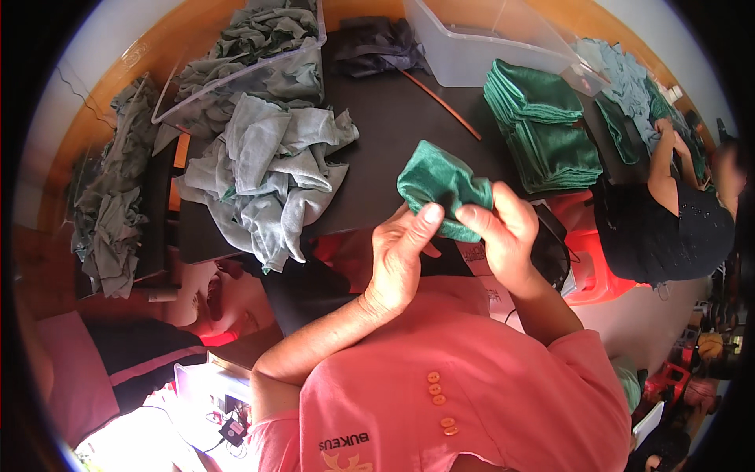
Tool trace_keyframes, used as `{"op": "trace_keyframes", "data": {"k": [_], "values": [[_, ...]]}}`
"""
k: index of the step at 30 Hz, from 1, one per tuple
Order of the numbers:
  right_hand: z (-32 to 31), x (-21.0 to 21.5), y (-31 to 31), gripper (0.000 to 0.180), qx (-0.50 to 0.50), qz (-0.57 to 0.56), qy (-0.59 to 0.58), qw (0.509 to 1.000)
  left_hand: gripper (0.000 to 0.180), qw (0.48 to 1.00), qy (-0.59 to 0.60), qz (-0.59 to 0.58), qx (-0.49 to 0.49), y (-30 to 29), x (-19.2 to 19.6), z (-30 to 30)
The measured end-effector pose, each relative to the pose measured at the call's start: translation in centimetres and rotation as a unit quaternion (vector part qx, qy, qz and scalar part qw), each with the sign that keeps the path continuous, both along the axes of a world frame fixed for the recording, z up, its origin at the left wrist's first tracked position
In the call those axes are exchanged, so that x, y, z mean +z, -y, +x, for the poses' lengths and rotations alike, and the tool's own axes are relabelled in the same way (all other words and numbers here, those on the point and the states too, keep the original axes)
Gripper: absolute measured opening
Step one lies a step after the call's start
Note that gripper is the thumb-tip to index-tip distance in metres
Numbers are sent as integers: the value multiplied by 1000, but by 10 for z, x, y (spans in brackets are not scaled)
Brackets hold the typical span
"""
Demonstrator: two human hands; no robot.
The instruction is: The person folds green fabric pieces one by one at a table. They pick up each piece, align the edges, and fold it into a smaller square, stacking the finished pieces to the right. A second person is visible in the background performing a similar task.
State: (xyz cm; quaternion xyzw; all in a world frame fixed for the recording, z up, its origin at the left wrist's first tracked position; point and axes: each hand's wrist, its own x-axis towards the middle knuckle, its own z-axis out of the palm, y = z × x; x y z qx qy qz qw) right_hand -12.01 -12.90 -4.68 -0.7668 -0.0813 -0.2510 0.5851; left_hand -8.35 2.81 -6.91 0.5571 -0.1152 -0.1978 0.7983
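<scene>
Between my two hands, above the table's near edge, is a piece of shiny green velvety cloth (440, 177). My left hand (399, 248) grips its lower left part, thumb on top and fingers behind. My right hand (503, 232) pinches the lower right side, its thumb close to the left one. The cloth bunches up between the thumbs. Left of my hands lies a loose heap of grey-green cloth pieces (267, 165). To the right stand stacks of flat green velvety pieces (550, 153), piled in two neighbouring groups.
Behind the heap is a clear plastic bin (321, 23) full of grey-green cloth. Another clear bin (480, 59) stands at the back, beside a dark bundle (376, 47). A thin reddish-brown stick (444, 106) lies on the dark table (385, 134). A person in black (668, 224) works at right.
</scene>
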Motion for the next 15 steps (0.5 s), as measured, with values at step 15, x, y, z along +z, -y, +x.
{"op": "trace_keyframes", "data": {"k": [15], "values": [[-21,-70,-8,20,116,32,-86,989,17,940,-203,-265,-68,-13,7,19]]}}
